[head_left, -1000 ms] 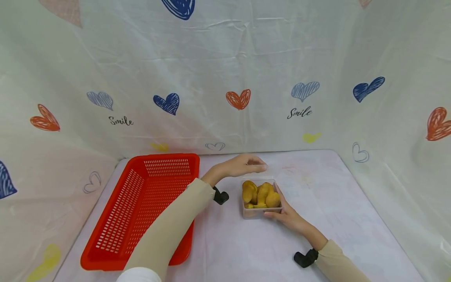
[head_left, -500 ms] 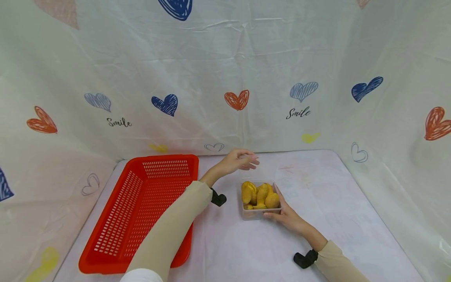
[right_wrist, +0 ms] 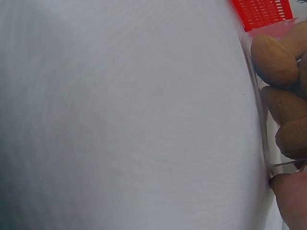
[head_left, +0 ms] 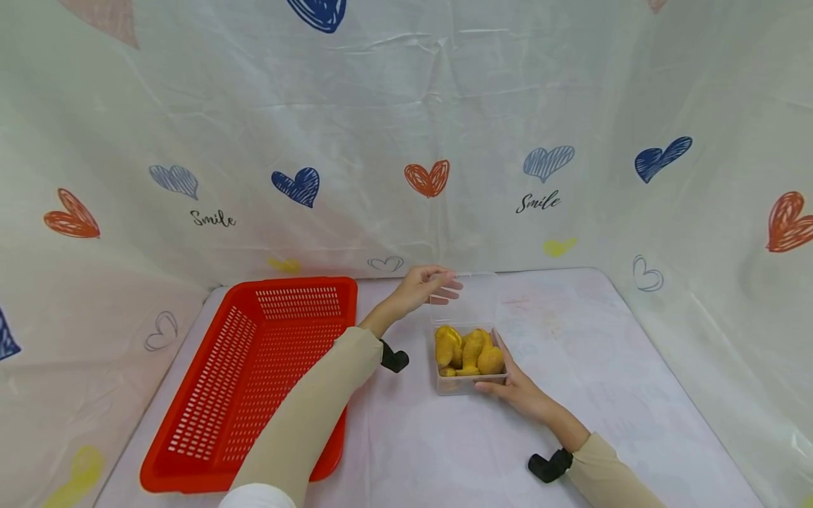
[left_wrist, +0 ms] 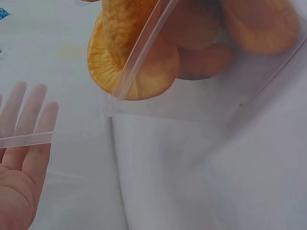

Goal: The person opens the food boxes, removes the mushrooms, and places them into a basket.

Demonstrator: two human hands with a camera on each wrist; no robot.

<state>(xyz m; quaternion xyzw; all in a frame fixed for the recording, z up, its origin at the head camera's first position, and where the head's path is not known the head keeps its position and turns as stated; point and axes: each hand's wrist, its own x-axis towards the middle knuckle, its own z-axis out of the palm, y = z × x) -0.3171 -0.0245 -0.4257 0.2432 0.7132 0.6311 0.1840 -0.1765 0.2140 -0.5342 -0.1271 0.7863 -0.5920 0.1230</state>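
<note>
A clear plastic box [head_left: 456, 386] stands on the table, filled with several yellow-brown, mushroom-like pieces [head_left: 473, 349]; the left wrist view shows ribbed undersides on one piece [left_wrist: 108, 62]. Its see-through lid [left_wrist: 72, 136] is raised at the far side. Behind the lid, the fingers of my left hand [head_left: 427, 288] are straight and show through the plastic in the left wrist view. My right hand [head_left: 521, 391] grips the box by its right side, thumb at the near wall; the other fingers are partly hidden. Only a fingertip [right_wrist: 293, 199] beside the box shows in the right wrist view.
To the left of the box is a large red perforated basket [head_left: 292, 353], with my left forearm crossing over it. A white sheet [head_left: 394, 451] covers the table, and a heart-printed curtain [head_left: 356, 113] hangs around its back and sides.
My left hand has moved back and to the left, its fingers now more spread. The lid's far edge now shows behind it. My right hand keeps its grip on the box.
</note>
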